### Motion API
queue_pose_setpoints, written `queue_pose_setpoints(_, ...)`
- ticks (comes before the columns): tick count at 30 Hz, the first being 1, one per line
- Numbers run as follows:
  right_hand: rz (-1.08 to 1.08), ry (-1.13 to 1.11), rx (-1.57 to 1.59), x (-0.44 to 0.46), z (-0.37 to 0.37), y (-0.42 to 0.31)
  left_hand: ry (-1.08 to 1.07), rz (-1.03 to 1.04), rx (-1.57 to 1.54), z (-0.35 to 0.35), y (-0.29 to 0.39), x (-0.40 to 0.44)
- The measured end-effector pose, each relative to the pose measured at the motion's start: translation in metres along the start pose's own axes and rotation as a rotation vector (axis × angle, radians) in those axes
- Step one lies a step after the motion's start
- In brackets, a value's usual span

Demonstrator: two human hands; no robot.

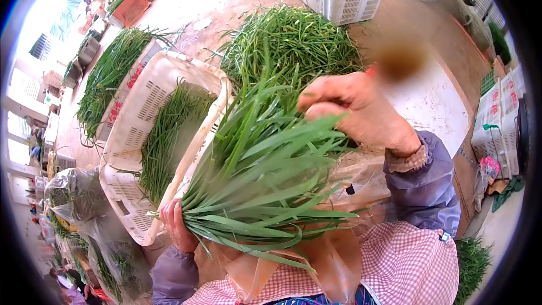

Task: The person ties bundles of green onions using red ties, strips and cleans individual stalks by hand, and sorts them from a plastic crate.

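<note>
My left hand [179,227] is closed round the base of a bunch of long green leaves [265,192], whose tips fan out to the right over my lap. My right hand [361,107] is raised above the right side of the bunch, its fingers curled with thumb and fingertips near each other; what lies between them, if anything, is too small to tell. Beyond the bunch a big heap of green leaves [288,45] lies on the ground. At the left a white crate [127,152] stands tilted, with more leaves [169,141] inside.
Another leaf-filled crate [131,87] stands behind at the left. A white crate [333,1] is at the top, and stacked crates [499,113] are at the right. A white board [435,107] lies right of my right hand. Plastic bags [107,243] sit at lower left.
</note>
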State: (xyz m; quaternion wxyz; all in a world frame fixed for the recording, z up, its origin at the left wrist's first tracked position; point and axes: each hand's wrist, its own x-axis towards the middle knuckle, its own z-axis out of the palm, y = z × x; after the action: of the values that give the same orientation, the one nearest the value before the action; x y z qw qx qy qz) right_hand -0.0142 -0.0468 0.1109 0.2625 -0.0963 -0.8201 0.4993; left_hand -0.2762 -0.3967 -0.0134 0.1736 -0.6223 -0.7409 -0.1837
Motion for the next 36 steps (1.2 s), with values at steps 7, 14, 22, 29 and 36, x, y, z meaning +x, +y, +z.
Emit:
queue_pose_setpoints(7, -0.246, -0.081, -0.384, -0.001, 0.018, 0.007, -0.017, 0.029, 0.023, -0.001, -0.003, -0.006)
queue_pose_setpoints(14, 0.073, 0.623, 0.263, -0.016, -0.028, 0.02, -0.006, 0.005, -0.005, -0.002, -0.002, -0.002)
queue_pose_setpoints(22, -0.025, 0.174, -0.105, 0.023, -0.032, 0.048, -0.018, 0.003, 0.009, -0.005, 0.002, 0.003)
queue_pose_setpoints(29, -0.228, -0.2, -0.503, 0.058, -0.011, 0.067, -0.078, 0.01, 0.051, -0.011, 0.004, 0.002)
queue_pose_setpoints(36, 0.15, 0.221, 0.194, 0.04, -0.047, 0.088, -0.055, 0.008, 0.07, -0.012, 0.01, 0.004)
